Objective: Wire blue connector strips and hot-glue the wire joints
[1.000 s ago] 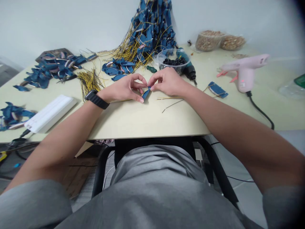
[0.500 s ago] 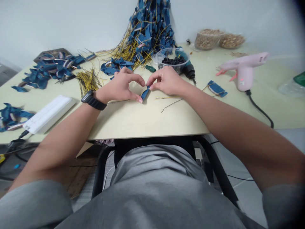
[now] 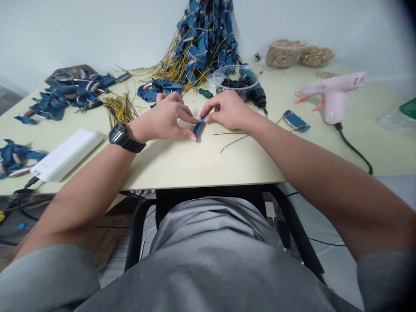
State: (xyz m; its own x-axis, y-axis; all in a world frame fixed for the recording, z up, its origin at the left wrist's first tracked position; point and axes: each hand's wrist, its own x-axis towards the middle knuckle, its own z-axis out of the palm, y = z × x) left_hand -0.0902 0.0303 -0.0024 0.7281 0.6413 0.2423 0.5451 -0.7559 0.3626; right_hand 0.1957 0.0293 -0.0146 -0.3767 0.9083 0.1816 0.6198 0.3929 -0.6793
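Over the table's middle, a small blue leaf-shaped piece (image 3: 199, 127) is tilted between my two hands. My right hand (image 3: 226, 111) pinches its upper end between thumb and fingertips. My left hand (image 3: 170, 118), with a black watch on the wrist, has its thumb at the lower end and its index finger along the left side. Beneath and beside my right wrist lie thin yellow and black wires (image 3: 230, 133). A flat blue piece with wires (image 3: 296, 121) rests right of my right forearm.
Blue pieces with yellow wires form a tall heap (image 3: 204, 43) against the wall. A clear tub of small black parts (image 3: 238, 82) stands beside a drill (image 3: 259, 96). A pink glue gun (image 3: 334, 95) is at right; a white box (image 3: 66, 155) and bundled wires (image 3: 119, 109) are at left.
My left index finger has come down from the top of the blue piece to its left side, closer to the thumb. My right hand keeps its pinch.
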